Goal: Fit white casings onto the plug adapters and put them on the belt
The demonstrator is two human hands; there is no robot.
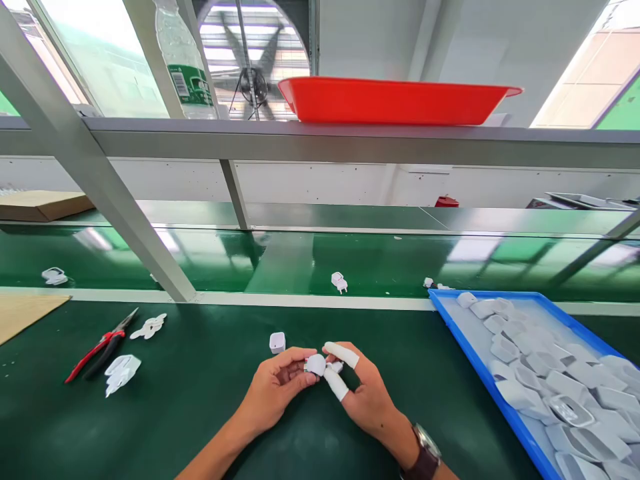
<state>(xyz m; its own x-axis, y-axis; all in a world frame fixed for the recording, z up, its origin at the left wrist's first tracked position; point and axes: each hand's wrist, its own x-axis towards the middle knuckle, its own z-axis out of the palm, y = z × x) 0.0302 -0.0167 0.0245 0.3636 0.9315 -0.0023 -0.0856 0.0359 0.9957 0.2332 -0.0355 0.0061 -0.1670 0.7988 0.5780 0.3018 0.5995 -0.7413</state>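
My left hand (279,385) and my right hand (361,390) meet over the green bench top. Together they pinch a small white plastic charger part (316,365). The left fingers curl round its left side. The right thumb and forefinger wear white finger cots and grip its right end. A watch is on my right wrist. A small white housing (277,342) stands on the bench just beyond my left hand.
A blue tray (453,319) with several white housings lies at the right. Red-handled pliers (100,347) and white plastic scraps (121,372) lie at the left. A white plug (339,282) rests on the green belt. Above, a shelf holds a red tray (395,100) and a bottle (183,60).
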